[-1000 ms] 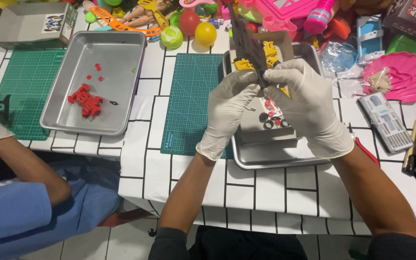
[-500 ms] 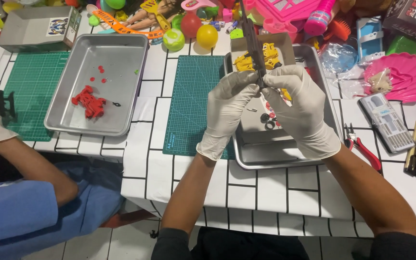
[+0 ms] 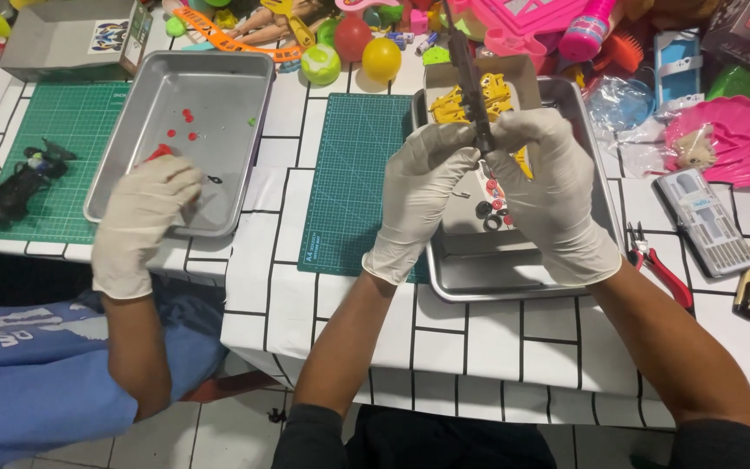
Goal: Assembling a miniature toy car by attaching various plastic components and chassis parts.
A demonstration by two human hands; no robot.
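Both gloved hands meet over the right-hand shallow metal tray [image 3: 444,278], pinching a dark, slim, stick-like plastic piece [image 3: 466,65] that stands nearly upright between them and reaches toward the far edge of the table. The left hand [image 3: 418,195] closes on its lower end from the left, and the right hand [image 3: 553,195] wraps the same end from the right, fingers curled tight; the exact shape of the piece is hard to make out against the clutter behind it. Under the hands the tray holds small red and black round parts [image 3: 490,208], partly hidden by the fingers, and at its far end an open cardboard box of yellow plastic parts [image 3: 470,97]. A green cutting mat [image 3: 349,182] lies just left of this tray. Farther left sits a second metal tray [image 3: 236,87] with a few red bits, where another person's gloved hand [image 3: 145,221] rests on the near rim, covering some of them. At the far left a black toy vehicle [image 3: 19,182] lies on a second green mat. To the right of the working tray lie red-handled pliers [image 3: 657,265], a grey flat case [image 3: 705,221] and a pink shell-shaped dish [image 3: 731,139]. Bright plastic toys crowd the far side of the table.
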